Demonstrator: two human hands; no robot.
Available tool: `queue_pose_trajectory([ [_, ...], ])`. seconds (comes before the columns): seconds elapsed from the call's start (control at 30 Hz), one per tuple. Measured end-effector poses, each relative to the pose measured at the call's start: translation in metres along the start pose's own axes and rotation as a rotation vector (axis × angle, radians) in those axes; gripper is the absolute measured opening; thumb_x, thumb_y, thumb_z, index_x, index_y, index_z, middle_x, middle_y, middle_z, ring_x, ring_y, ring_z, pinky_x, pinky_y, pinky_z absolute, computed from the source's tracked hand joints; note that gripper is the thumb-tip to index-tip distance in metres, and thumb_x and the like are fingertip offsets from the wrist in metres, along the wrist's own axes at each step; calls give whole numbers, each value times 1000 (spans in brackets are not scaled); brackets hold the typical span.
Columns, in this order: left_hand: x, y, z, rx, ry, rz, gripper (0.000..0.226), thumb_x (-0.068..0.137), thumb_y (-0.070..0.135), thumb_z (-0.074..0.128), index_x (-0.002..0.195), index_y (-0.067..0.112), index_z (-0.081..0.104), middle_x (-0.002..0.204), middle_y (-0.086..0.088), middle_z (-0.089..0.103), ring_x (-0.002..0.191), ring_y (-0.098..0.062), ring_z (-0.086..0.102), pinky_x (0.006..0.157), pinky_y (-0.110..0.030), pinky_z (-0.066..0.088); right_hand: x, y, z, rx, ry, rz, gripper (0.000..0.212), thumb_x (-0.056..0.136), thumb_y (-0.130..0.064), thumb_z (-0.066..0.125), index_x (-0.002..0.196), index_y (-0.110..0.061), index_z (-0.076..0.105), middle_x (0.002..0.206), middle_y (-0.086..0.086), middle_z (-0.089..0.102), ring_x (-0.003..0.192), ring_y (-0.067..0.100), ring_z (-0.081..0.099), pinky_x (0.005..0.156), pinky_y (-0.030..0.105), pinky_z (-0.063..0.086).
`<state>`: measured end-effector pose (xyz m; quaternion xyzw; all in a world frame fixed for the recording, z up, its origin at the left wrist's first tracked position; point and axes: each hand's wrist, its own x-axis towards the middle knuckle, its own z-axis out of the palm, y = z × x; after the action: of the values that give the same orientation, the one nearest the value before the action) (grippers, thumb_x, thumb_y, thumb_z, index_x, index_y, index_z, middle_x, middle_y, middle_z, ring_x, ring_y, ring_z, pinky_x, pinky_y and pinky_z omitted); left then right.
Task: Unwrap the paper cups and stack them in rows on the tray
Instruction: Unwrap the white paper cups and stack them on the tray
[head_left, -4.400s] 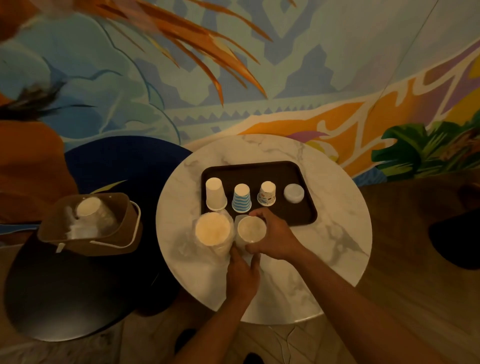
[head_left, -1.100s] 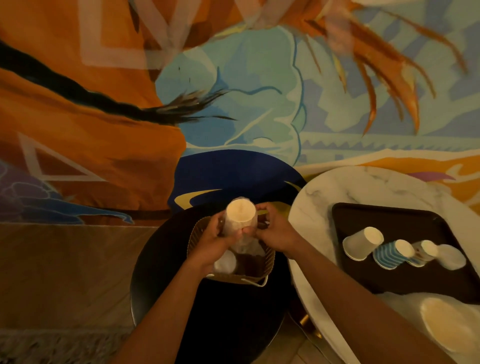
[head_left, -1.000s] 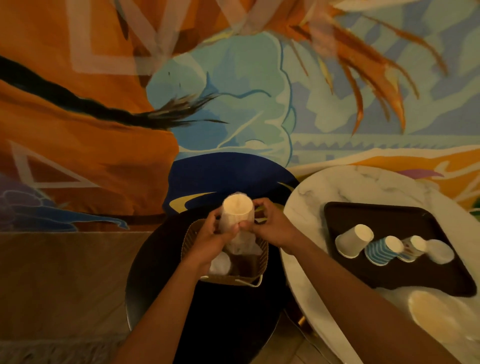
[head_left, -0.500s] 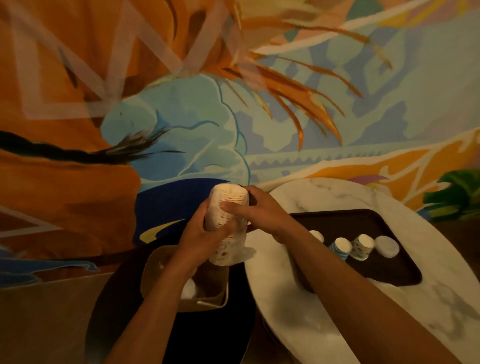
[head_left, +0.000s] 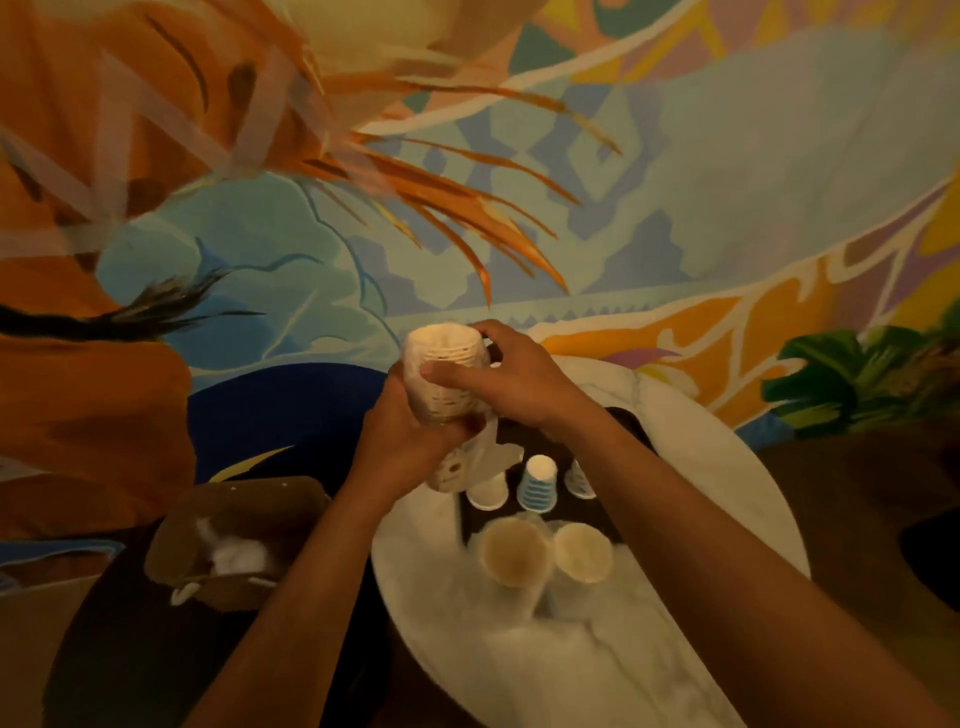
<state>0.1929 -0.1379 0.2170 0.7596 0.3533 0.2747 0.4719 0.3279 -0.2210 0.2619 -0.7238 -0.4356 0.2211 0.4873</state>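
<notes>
1. While the wrapped cup sleeve (head_left: 441, 379) is held raised over the left edge of the tray (head_left: 527, 439), the left hand (head_left: 400, 441) grips its lower half and the right hand (head_left: 511, 376) curls round its top.
2. Judgement: steady the body with the left and peel film from the top with the right, sparing the rims. The hanging film tail must not sweep the cups below.
3. Just on the near side of the tray, two wrapped stacks (head_left: 514, 553) stand on the marble table (head_left: 571, 670), crowding the approach.
4. On the tray, a white cup (head_left: 488, 491), a striped cup (head_left: 537, 483) and a patterned cup (head_left: 579, 480) stand inverted in one row.
5. Left of the tray, a brown bag (head_left: 234, 525) sits on a dark stool (head_left: 130, 649); beyond the tray is a painted wall (head_left: 675, 208).
</notes>
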Motion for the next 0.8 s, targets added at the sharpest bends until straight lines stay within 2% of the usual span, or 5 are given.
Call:
queue_pose_trajectory([
  [0.2,-24,42,92,17,0,27,96,68,45,90,147,31,37,125,12,58,109,-10,60,87,-30,52,-42,28,-81,-8,76,14,61,75,-60,82,126,-34,61,117,-17,66,98,-5,61,72,16,49],
  [0.33,-35,56,137,75,-33,46,98,59,62,80,142,34,37,130,4,63,116,-21,63,94,-47,55,-61,51,-119,1,135,71,57,73,-50,86,122,-34,62,113,-16,67,99,1,64,82,28,57],
  [0.47,-45,59,173,94,-107,60,105,53,72,71,142,27,39,132,0,63,119,-24,62,95,-47,55,-76,72,-141,-46,172,158,56,72,-45,85,121,-33,59,112,-11,67,97,6,65,83,36,61],
  [0.67,-63,32,223,97,-201,88,93,72,47,81,150,24,35,148,-1,50,137,-23,48,111,-44,45,-105,112,-156,-124,179,293,56,73,-46,84,119,-31,55,108,-13,62,97,7,60,74,27,55],
  [0.8,-79,14,249,116,-223,85,86,76,35,82,148,21,36,145,-2,51,133,-25,50,105,-43,48,-120,146,-162,-166,135,380,61,72,-44,84,123,-30,54,110,-7,62,94,10,60,65,26,56],
])
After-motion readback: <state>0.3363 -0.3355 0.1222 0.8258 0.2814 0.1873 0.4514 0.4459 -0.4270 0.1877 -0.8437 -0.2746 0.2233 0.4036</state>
